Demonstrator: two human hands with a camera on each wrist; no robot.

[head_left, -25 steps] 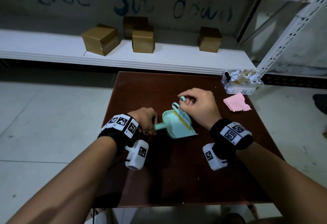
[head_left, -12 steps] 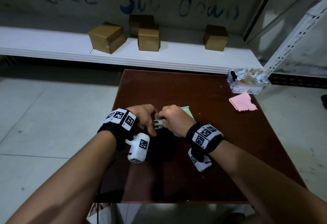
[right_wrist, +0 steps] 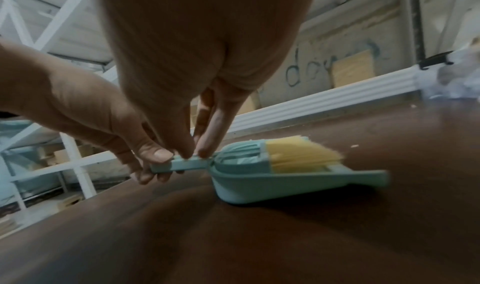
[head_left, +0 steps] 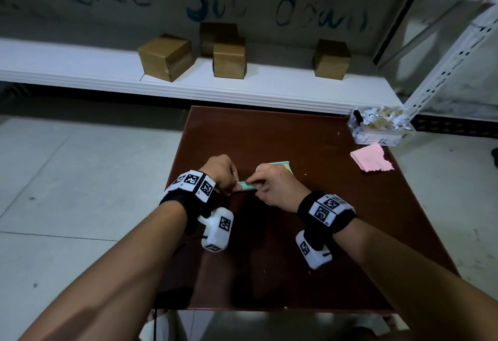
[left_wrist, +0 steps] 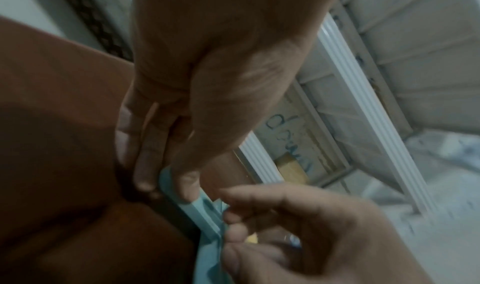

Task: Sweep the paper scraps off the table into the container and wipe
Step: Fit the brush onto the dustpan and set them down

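A teal dustpan (right_wrist: 272, 186) lies flat on the brown table (head_left: 269, 130) with the yellow-bristled brush (right_wrist: 301, 153) nested in it. My left hand (head_left: 221, 173) grips the end of the dustpan handle (head_left: 246, 185), thumb on top (left_wrist: 185, 184). My right hand (head_left: 272, 187) covers most of the pan in the head view, and its fingertips (right_wrist: 202, 147) pinch the brush handle where it lies on the dustpan handle. The clear container (head_left: 380, 125) at the far right corner is full of paper scraps. A pink cloth (head_left: 372, 161) lies just in front of it.
A few tiny paper bits remain on the table, one near the container (head_left: 338, 132) and one right of the pan (head_left: 305, 175). A white shelf (head_left: 242, 90) with several cardboard boxes runs behind the table. A white rack post (head_left: 444, 65) stands beside the container.
My right hand has moved left from the brush head over the pan to the handles beside my left hand. The brush now lies flat in the dustpan. The left hand kept its hold.
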